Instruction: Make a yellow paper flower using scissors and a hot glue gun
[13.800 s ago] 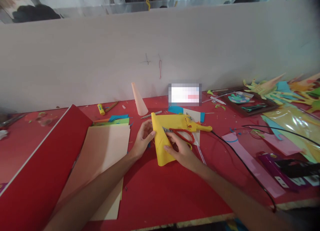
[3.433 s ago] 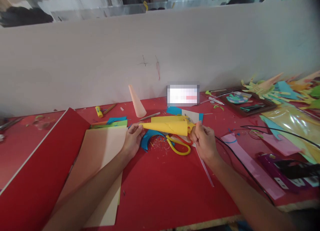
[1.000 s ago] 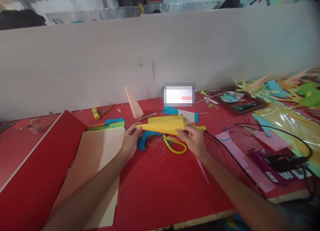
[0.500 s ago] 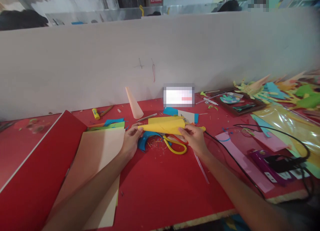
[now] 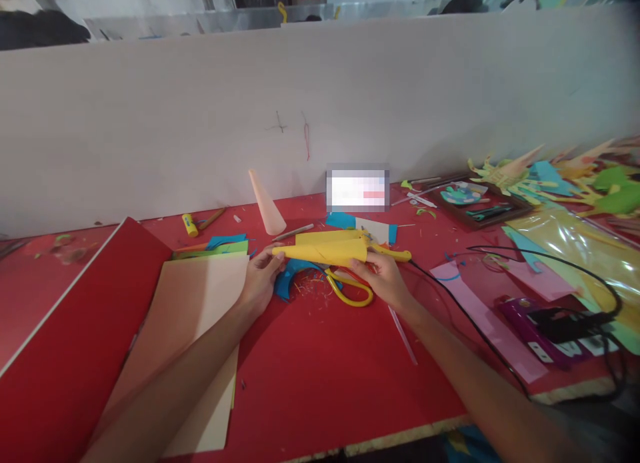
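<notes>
A yellow paper cone (image 5: 320, 252) lies sideways between my hands, above the red table. My left hand (image 5: 261, 276) pinches its narrow tip, and my right hand (image 5: 387, 276) grips the wide end, with some fingers hidden behind or inside the paper. Just behind the cone is a yellow hot glue gun (image 5: 397, 254) with a black cord, partly covered by it. Below are scissors (image 5: 354, 301) with yellow handles and curved blue paper scraps (image 5: 283, 283). A pale peach paper cone (image 5: 267, 206) stands upright farther back, leaning slightly left.
Sheets of peach paper (image 5: 195, 316) lie at left beside an open red folder (image 5: 75, 316). A yellow glue stick (image 5: 189, 225) is behind them. To the right are pink paper strips (image 5: 495, 329), a purple box (image 5: 540, 329) with black cable, and a brown tray (image 5: 470, 219). A white partition (image 5: 200, 129) rises behind.
The cone stays in both hands, and its wide end now looks rolled a little tighter and rounder. The view has tilted slightly downward.
</notes>
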Demonstrator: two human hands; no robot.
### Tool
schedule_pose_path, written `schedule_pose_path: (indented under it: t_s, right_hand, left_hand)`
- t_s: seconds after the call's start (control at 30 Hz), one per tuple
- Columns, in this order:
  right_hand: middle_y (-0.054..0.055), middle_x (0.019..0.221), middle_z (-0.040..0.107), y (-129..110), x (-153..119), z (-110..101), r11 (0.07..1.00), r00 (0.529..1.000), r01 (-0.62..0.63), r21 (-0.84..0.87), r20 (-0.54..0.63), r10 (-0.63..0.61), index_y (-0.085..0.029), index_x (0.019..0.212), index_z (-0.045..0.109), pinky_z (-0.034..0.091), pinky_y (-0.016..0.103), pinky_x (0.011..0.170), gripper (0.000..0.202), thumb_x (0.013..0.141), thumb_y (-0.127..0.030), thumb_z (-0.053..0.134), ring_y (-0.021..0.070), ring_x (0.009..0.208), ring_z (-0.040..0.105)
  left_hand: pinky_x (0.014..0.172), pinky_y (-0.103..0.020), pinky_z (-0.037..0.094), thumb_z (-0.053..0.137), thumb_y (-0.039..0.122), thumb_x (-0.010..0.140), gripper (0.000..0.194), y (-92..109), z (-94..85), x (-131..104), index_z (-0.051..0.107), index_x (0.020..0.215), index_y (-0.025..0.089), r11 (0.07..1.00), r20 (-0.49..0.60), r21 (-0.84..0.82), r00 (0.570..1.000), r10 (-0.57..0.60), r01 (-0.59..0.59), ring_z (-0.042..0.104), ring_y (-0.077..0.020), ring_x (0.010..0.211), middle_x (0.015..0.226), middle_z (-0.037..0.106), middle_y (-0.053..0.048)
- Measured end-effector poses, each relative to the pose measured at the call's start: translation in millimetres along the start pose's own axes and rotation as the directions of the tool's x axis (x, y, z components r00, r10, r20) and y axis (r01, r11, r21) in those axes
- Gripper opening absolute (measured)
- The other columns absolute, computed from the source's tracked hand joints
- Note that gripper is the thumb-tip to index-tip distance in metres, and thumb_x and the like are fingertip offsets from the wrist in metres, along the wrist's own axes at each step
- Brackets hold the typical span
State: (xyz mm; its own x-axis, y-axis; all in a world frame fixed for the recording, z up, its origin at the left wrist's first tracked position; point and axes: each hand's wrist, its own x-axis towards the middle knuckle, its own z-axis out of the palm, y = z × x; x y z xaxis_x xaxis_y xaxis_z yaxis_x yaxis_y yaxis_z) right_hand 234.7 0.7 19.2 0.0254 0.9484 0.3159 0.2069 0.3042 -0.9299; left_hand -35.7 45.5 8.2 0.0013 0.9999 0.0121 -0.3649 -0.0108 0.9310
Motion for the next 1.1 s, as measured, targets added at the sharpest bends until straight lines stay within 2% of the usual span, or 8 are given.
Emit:
schedule_pose_path:
  t_s: [0.17, 0.27, 0.37, 0.47, 0.63, 0.8, 0.97, 1.1]
  right_hand:
    - [0.004, 0.071, 0.067, -2, 2, -1, 0.997, 0.998, -0.061, 0.051, 0.029, 0.060, -0.020, 0.075, 0.074, 0.054, 0.035, 0.064, 0.046, 0.085, -0.064, 0.073, 0.0229, 0.070, 0.064]
    - [-0.001, 0.059, 0.053, -6, 2, 0, 0.998, 0.998, -0.061, 0.030, 0.032, 0.060, -0.020, 0.063, 0.061, 0.043, 0.029, 0.055, 0.050, 0.084, -0.064, 0.072, 0.0160, 0.058, 0.050]
    - [-0.004, 0.055, 0.037, -9, 2, 0, 0.998, 0.997, -0.063, -0.005, 0.035, 0.063, -0.022, 0.057, 0.047, 0.031, 0.027, 0.050, 0.057, 0.084, -0.066, 0.070, 0.0116, 0.053, 0.035]
    - [-0.005, 0.055, 0.032, -9, 1, 0, 0.997, 0.997, -0.074, -0.026, 0.034, 0.074, -0.023, 0.057, 0.042, 0.024, 0.027, 0.050, 0.059, 0.084, -0.069, 0.068, 0.0110, 0.054, 0.030]
    - [-0.004, 0.056, 0.037, -7, 2, -1, 0.997, 0.996, -0.079, -0.008, 0.035, 0.080, -0.022, 0.058, 0.047, 0.027, 0.027, 0.050, 0.056, 0.085, -0.066, 0.069, 0.0123, 0.055, 0.035]
    - [0.000, 0.060, 0.051, -3, 2, -1, 0.996, 0.996, -0.081, 0.022, 0.033, 0.080, -0.020, 0.064, 0.059, 0.037, 0.028, 0.054, 0.051, 0.087, -0.065, 0.068, 0.0159, 0.059, 0.047]
    - [0.004, 0.067, 0.063, 0, 1, 0, 0.999, 0.999, -0.038, 0.030, 0.016, 0.037, -0.019, 0.076, 0.071, 0.047, 0.031, 0.059, 0.047, 0.088, -0.063, 0.070, 0.0209, 0.067, 0.058]
    - [0.003, 0.067, 0.063, 3, 0, 1, 1.000, 1.000, -0.017, 0.021, -0.011, 0.017, -0.019, 0.079, 0.073, 0.048, 0.030, 0.059, 0.046, 0.090, -0.063, 0.068, 0.0212, 0.069, 0.058]
  left_hand:
    - [0.060, -0.021, 0.044, 0.095, 0.038, 0.070, 0.030, 2, 1.8, -1, 0.076, 0.081, 0.017, 1.000, 0.002, -0.011, 1.000, 0.002, -0.002, 0.049, -0.0075, 0.064, 0.078, 0.062, 0.000]
    - [0.059, -0.020, 0.043, 0.093, 0.040, 0.072, 0.030, 3, 2.8, -2, 0.077, 0.083, 0.017, 1.000, 0.006, -0.009, 1.000, 0.012, -0.012, 0.049, -0.0081, 0.064, 0.072, 0.059, 0.001]
    - [0.059, -0.020, 0.043, 0.093, 0.041, 0.072, 0.031, 3, 3.2, -2, 0.076, 0.082, 0.017, 1.000, 0.002, 0.001, 1.000, 0.012, -0.012, 0.049, -0.0083, 0.063, 0.070, 0.059, 0.001]
    - [0.058, -0.019, 0.043, 0.095, 0.041, 0.069, 0.033, 2, 3.2, -2, 0.077, 0.082, 0.016, 1.000, -0.018, 0.002, 1.000, 0.006, -0.006, 0.050, -0.0074, 0.063, 0.074, 0.061, 0.001]
    - [0.058, -0.019, 0.045, 0.094, 0.039, 0.070, 0.032, 3, 3.6, -1, 0.081, 0.090, 0.017, 1.000, 0.010, -0.006, 1.000, 0.003, -0.003, 0.050, -0.0068, 0.065, 0.086, 0.065, -0.001]
    - [0.061, -0.020, 0.048, 0.094, 0.039, 0.071, 0.027, 4, 3.2, -2, 0.080, 0.080, 0.017, 1.000, 0.025, -0.004, 1.000, 0.016, -0.016, 0.052, -0.0073, 0.070, 0.111, 0.071, -0.007]
    - [0.061, -0.020, 0.047, 0.094, 0.039, 0.071, 0.027, 2, 0.7, -1, 0.078, 0.080, 0.018, 1.000, 0.002, -0.017, 1.000, 0.024, -0.023, 0.053, -0.0067, 0.069, 0.107, 0.070, -0.005]
    - [0.061, -0.020, 0.046, 0.094, 0.037, 0.072, 0.028, 0, -0.9, -1, 0.075, 0.084, 0.019, 0.998, -0.027, -0.046, 0.999, 0.033, -0.034, 0.053, -0.0078, 0.067, 0.084, 0.065, 0.000]
